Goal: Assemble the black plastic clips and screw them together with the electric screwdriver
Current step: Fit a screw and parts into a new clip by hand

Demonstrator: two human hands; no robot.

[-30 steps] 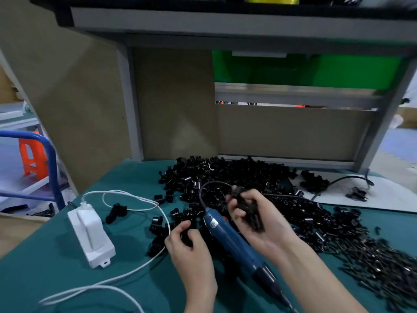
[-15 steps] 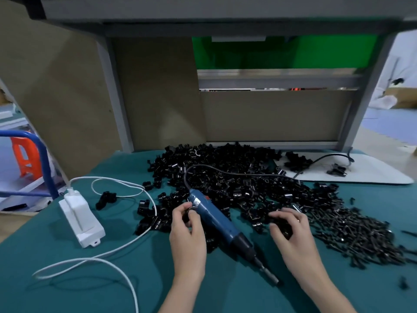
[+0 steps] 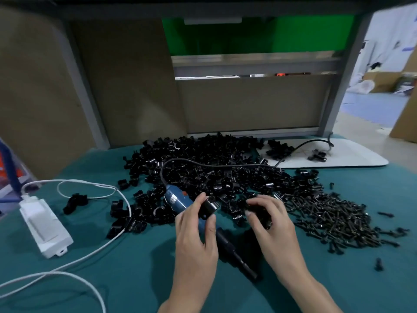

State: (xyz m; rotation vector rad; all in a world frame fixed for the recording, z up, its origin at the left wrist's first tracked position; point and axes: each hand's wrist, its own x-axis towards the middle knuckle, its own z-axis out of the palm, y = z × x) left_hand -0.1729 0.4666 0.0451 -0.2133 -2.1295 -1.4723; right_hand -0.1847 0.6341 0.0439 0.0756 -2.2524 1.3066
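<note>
One black clip [image 3: 209, 207] in left hand [image 3: 196, 242], another in right hand [image 3: 274, 229]

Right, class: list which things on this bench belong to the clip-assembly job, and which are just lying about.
Job: clip in the left hand; second clip in the right hand; clip pile; screws; screwdriver.
Lying about: white box; white cable; white board; green crate.

Left hand [image 3: 196, 233] with thumb and forefinger around a clip [image 3: 208, 207], right hand [image 3: 270, 222] with curled fingers around a second clip [image 3: 259, 212].
</note>
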